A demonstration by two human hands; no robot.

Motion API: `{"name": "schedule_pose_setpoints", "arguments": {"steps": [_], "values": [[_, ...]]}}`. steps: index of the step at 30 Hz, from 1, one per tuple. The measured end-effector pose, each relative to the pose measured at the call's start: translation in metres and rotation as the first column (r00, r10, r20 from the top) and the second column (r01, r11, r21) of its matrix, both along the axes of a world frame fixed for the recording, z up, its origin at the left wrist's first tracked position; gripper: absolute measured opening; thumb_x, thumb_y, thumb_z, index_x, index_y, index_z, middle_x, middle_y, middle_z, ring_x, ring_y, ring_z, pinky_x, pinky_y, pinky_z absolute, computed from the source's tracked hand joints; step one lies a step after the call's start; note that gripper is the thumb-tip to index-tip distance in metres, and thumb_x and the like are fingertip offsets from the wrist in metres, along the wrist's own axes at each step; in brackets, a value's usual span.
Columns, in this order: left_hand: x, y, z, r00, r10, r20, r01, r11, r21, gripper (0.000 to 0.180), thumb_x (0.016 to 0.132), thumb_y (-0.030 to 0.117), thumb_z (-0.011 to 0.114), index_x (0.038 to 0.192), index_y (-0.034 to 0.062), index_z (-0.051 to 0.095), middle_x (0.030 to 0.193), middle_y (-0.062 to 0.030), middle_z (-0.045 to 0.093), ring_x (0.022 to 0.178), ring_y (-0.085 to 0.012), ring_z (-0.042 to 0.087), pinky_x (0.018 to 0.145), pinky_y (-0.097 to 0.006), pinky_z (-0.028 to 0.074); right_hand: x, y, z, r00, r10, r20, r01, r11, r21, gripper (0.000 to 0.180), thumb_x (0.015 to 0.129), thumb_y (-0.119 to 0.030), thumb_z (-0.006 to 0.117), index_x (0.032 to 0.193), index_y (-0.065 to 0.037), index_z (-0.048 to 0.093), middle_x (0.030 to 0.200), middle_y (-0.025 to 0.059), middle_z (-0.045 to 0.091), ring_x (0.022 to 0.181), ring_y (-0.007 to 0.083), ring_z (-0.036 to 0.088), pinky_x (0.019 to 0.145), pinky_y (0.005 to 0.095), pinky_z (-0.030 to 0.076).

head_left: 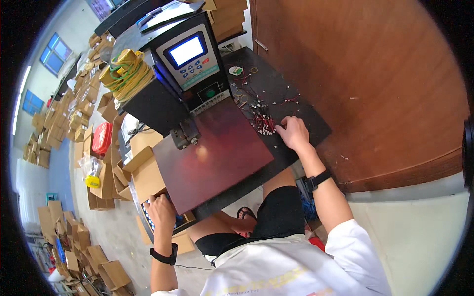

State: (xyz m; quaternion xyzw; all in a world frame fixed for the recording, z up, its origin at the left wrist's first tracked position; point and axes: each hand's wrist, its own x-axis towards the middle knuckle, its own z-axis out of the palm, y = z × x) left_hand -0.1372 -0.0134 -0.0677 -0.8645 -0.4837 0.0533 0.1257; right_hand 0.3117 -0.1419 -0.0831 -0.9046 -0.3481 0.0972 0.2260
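On the black table's right side lies a pile of thin red and black wire leads [262, 121] with small white connectors. My right hand [295, 133] is beside this pile, its fingers bent and closed, thumb toward the connectors; whatever they pinch is too small to make out. My left hand [161, 213] is over an open box of blue-and-white round pieces [148, 213] at the table's front left edge. Its fingers are curled down, and their grip is hidden. Between my hands, a dark red board [222, 153] lies under the metal head [185, 135] of a black machine.
The machine's control panel [190, 56] has a lit screen. A coil of yellow-green wire [128, 76] sits on its housing. Open cardboard boxes [145, 170] stand left of the table. A brown wooden panel [365, 89] rises at the right. Small rings and loose leads lie behind the pile.
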Motion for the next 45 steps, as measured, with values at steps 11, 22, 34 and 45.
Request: {"name": "schedule_pose_setpoints", "arguments": {"steps": [11,22,34,45], "values": [[0.003,-0.002,0.003,0.994,0.027,0.104,-0.021,0.998,-0.062,0.012,0.078,0.010,0.071,0.088,0.0033,0.069,0.089,-0.0112,0.072,0.099,-0.0309,0.062,0.084,-0.046,0.042,-0.010,0.025,0.005,0.994,-0.054,-0.091,0.042,0.990,-0.132,0.033,0.087,-0.029,0.075,0.106,-0.003,0.071,0.117,0.0185,0.068,0.112,0.0364,0.064,0.092,0.0454,0.053],[-0.003,-0.007,0.032,0.925,0.016,0.380,0.031,0.993,-0.116,0.027,0.079,0.009,0.072,0.106,0.0086,0.072,0.095,-0.0092,0.071,0.098,-0.0330,0.059,0.086,-0.044,0.044,-0.002,0.022,0.003,0.989,-0.111,-0.094,0.107,0.993,-0.050,0.019,0.084,-0.018,0.075,0.096,-0.002,0.074,0.099,0.0201,0.073,0.100,0.0363,0.070,0.085,0.0436,0.056],[-0.015,0.003,0.065,0.764,0.019,0.645,0.088,0.987,-0.134,0.033,0.079,-0.001,0.071,0.112,0.0029,0.070,0.094,-0.0096,0.069,0.089,-0.0245,0.063,0.078,-0.038,0.050,0.016,-0.010,0.018,0.995,0.071,-0.064,-0.047,0.949,0.313,0.017,0.084,-0.012,0.076,0.094,0.001,0.076,0.083,0.0166,0.075,0.078,0.0238,0.073,0.073,0.0358,0.055],[0.038,-0.029,0.120,0.474,0.277,0.836,0.141,0.913,-0.383,0.025,0.082,0.000,0.071,0.107,0.0027,0.067,0.086,-0.0049,0.062,0.084,-0.0169,0.057,0.078,-0.031,0.047,0.000,-0.034,0.073,0.888,0.173,-0.425,0.199,0.690,0.696,0.016,0.087,-0.010,0.077,0.100,-0.001,0.074,0.085,0.0022,0.072,0.075,0.0082,0.064,0.060,0.0216,0.044]]}}
